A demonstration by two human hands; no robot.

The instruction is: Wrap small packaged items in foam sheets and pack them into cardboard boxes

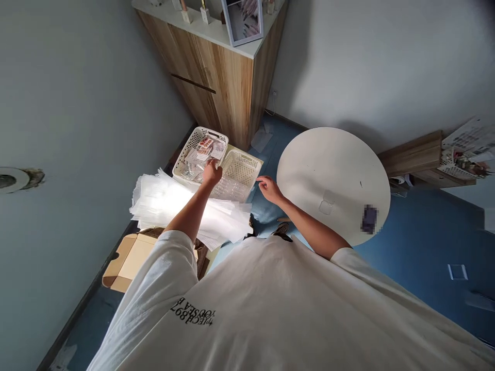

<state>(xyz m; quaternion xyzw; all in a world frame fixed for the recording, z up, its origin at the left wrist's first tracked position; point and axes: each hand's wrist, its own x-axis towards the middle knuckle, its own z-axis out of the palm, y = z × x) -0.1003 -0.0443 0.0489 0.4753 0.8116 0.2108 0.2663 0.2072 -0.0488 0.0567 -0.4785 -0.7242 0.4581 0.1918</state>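
Observation:
My left hand (212,173) is at the near right side of a white perforated basket (179,165) filled with small packets and printed cards (204,147). Its fingers are curled together; what they pinch, if anything, is hidden. Beside that basket stands a second white basket (243,164), its holed floor showing. Clear plastic pieces (231,189) lie just in front of it. My right hand (269,189) hovers off the second basket's near right corner, index finger stretched out toward it and the other fingers loosely bent. Nothing shows in that hand.
White sheets (162,198) are heaped left of my arm, above an open cardboard box (133,260). At right is a round white table (328,154) bearing a clear plastic piece (327,206) and a pixelated dark object (369,219). Behind the baskets rises a wooden cabinet (228,87).

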